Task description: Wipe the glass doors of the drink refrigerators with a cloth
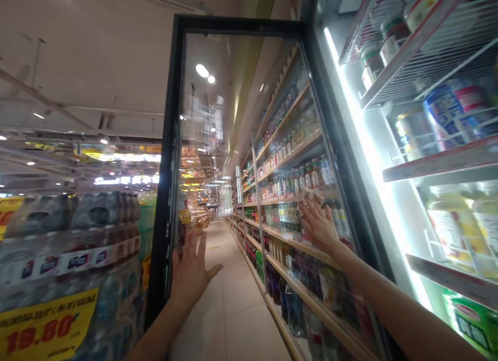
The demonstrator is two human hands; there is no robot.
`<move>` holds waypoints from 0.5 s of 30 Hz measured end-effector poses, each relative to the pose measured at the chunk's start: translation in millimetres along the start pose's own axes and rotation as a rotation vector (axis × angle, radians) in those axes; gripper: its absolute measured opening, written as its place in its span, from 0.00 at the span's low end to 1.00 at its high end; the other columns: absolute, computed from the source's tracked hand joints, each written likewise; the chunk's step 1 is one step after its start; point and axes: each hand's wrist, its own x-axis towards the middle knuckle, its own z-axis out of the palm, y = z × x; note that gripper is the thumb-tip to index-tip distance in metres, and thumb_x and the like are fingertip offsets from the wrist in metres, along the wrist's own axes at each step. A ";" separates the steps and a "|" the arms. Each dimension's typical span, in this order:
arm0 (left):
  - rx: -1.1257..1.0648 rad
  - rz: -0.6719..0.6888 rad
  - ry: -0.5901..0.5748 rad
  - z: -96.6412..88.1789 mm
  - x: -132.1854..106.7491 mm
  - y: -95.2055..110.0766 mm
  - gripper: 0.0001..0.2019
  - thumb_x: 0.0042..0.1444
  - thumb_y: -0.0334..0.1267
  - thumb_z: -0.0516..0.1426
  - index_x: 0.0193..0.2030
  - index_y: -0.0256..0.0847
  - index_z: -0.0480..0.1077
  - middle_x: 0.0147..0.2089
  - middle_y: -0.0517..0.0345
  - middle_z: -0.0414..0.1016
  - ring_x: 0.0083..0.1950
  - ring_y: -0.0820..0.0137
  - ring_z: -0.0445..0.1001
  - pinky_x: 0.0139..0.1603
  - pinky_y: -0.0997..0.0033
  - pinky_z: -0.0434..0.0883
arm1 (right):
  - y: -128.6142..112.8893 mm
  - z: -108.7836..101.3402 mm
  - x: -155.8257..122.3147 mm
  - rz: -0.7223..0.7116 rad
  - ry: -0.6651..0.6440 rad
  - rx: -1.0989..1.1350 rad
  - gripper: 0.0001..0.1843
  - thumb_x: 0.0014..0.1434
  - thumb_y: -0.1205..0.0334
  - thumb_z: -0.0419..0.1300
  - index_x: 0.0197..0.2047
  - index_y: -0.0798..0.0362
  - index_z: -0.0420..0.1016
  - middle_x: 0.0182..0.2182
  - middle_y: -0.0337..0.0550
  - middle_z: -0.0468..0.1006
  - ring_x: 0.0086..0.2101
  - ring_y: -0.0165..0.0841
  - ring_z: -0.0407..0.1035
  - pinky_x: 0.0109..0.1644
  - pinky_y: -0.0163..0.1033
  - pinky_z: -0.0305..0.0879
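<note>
Cloth point(313, 196) clamped under right hand point(319, 227) against cooler's glass door point(233, 143); left hand point(190, 270) fingers spread. I'd keep pressure even, strokes overlapping.

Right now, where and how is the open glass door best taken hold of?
On the glass door, probably the dark left upright, with the left hand coming from the left: that slim bar stands clear of the lit cooler, while the right edge meets it.
</note>
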 end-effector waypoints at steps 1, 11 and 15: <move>-0.001 0.001 0.002 0.4 -0.6 0.4 0.41 0.50 0.52 0.55 0.67 0.37 0.45 0.70 0.41 0.40 0.69 0.53 0.44 0.62 0.43 0.50 | 6.2 -1.1 -1.4 0.062 -0.008 0.003 0.26 0.62 0.58 0.42 0.64 0.46 0.54 0.63 0.44 0.56 0.59 0.42 0.53 0.60 0.59 0.48; -0.057 0.007 0.019 7.3 -7.2 1.7 0.41 0.49 0.50 0.57 0.66 0.35 0.46 0.69 0.39 0.42 0.69 0.53 0.43 0.60 0.49 0.55 | -60.7 8.7 -56.4 -0.228 -0.047 0.114 0.25 0.61 0.62 0.44 0.62 0.43 0.58 0.62 0.41 0.58 0.63 0.39 0.46 0.63 0.54 0.45; -0.063 0.005 -0.002 6.3 -12.2 6.2 0.43 0.48 0.49 0.58 0.66 0.34 0.46 0.69 0.38 0.41 0.69 0.52 0.41 0.60 0.48 0.54 | -55.6 5.7 -52.5 0.057 0.023 0.093 0.25 0.62 0.62 0.42 0.62 0.49 0.58 0.62 0.48 0.58 0.61 0.44 0.50 0.60 0.60 0.46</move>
